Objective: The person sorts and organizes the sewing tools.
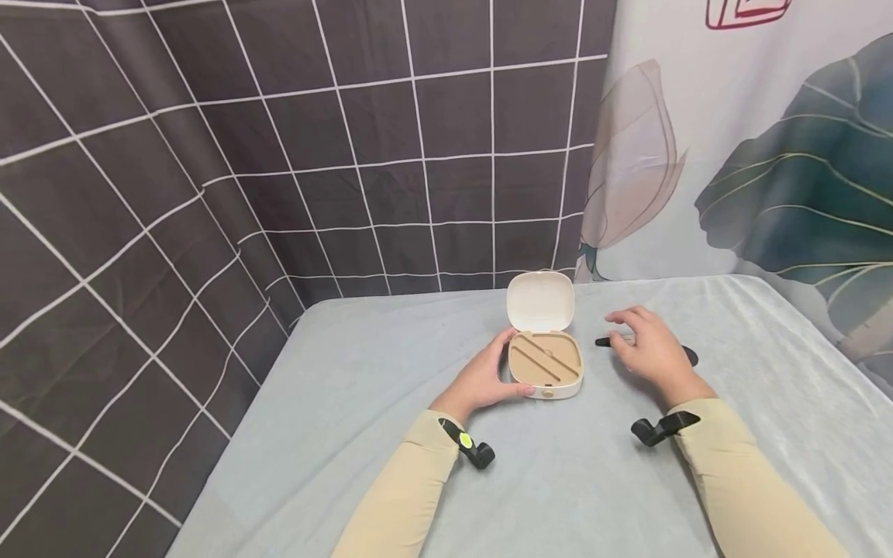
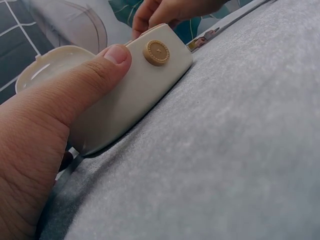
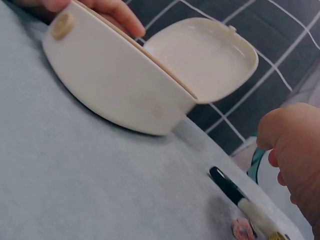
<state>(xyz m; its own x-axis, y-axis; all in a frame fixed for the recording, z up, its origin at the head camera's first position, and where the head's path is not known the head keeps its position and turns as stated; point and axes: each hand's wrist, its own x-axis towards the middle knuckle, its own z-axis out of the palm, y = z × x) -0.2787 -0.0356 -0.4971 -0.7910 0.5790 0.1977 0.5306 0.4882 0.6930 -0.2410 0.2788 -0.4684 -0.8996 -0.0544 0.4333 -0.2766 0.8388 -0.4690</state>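
Observation:
A cream box (image 1: pixel 558 391) stands on the cloth with its lid (image 1: pixel 540 301) raised. Inside sits a tan insert (image 1: pixel 568 353) with diagonal ridges, and a tan button-shaped catch (image 2: pixel 157 53) marks the front wall. My left hand (image 1: pixel 483 377) grips the box from its left side, thumb across the front. To the right, my right hand (image 1: pixel 652 346) is over a slim item with black ends (image 1: pixel 603 342), its thumb and forefinger apart. That item's middle is covered in the head view; the right wrist view shows a dark tip (image 3: pixel 226 184) and a whitish section.
Small pink (image 3: pixel 243 228) and yellow (image 3: pixel 276 236) pieces lie by the slim item. A pale grey-blue cloth (image 1: pixel 335 434) covers the table. Behind hang a dark grid-patterned curtain (image 1: pixel 453 194) and a white curtain with leaf prints (image 1: pixel 698 116).

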